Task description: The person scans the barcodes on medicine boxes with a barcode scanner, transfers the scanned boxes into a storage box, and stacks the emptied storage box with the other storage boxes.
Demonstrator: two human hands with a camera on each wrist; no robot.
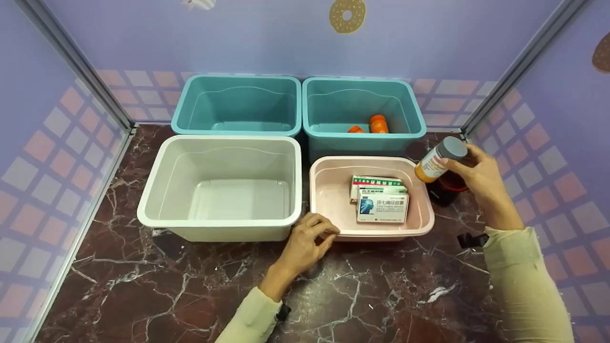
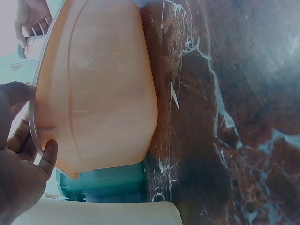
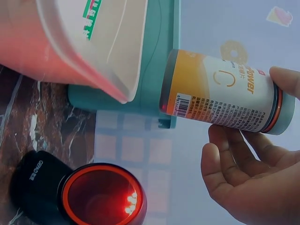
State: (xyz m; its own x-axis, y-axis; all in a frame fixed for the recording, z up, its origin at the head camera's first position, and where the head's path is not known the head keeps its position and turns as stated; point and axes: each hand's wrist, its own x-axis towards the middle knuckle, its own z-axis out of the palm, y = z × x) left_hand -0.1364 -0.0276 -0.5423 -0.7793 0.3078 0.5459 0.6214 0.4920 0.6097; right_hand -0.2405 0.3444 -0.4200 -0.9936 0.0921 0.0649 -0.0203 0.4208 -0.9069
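My right hand [image 1: 483, 183] grips a supplement bottle [image 1: 432, 165] around its grey cap end. The bottle is tilted beside the right rim of the pink bin [image 1: 333, 209], with a white and orange label reading "Power" and a large C. A barcode shows on that label in the right wrist view. Below the bottle stands a black barcode scanner [image 3: 35, 180] with a glowing red round window. At the pink bin's front left corner, my left hand [image 1: 305, 243] pinches the rim between thumb and fingers. Several medicine boxes [image 1: 382, 208] stand in this bin.
Two teal bins stand along the back wall; the right one [image 1: 329, 143] holds orange bottles [image 1: 379, 124], the left one [image 1: 236, 133] shows a bare floor. A white bin [image 1: 219, 223] sits front left on the dark marbled table [image 1: 333, 295]. Patterned panels enclose the back and sides.
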